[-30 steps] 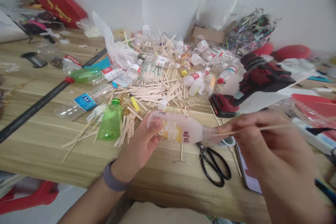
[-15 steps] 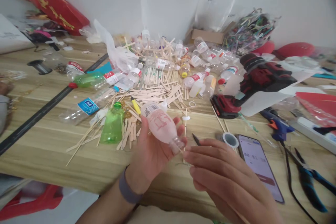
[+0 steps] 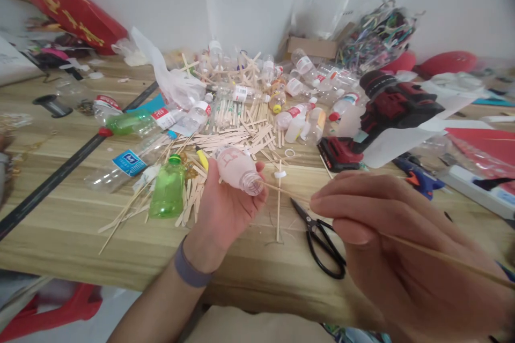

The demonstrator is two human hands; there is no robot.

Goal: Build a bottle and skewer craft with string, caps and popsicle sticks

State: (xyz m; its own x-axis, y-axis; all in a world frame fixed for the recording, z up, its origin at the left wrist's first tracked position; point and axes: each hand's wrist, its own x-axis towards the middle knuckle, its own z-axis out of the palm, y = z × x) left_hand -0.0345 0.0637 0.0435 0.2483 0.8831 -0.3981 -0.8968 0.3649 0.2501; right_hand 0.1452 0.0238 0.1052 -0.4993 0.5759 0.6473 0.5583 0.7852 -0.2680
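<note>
My left hand (image 3: 219,211), a band at its wrist, is wrapped round a small clear plastic bottle (image 3: 233,167) with faint red print. The bottle tilts, its uncapped mouth turned to the right and toward me. Between the closed fingers of my right hand (image 3: 402,241) runs a thin wooden skewer (image 3: 287,191). One end of the skewer reaches the bottle's mouth; how far inside it goes I cannot tell. Black-handled scissors (image 3: 319,233) lie left of my right hand. Nearby, a short stick (image 3: 278,220) with a white cap (image 3: 280,174) lies on the table.
A green bottle (image 3: 167,190) stands to the left, beside flat wooden sticks (image 3: 193,201). Several plastic bottles and loose sticks crowd the back. At the right are a red cordless drill (image 3: 398,107), a blue glue gun (image 3: 420,177) and a white power strip (image 3: 478,187).
My right hand has drawn away from the bottle's mouth toward the right, showing more of the skewer. The bottle's mouth has turned more toward me. Scissors are uncovered; the phone is now hidden.
</note>
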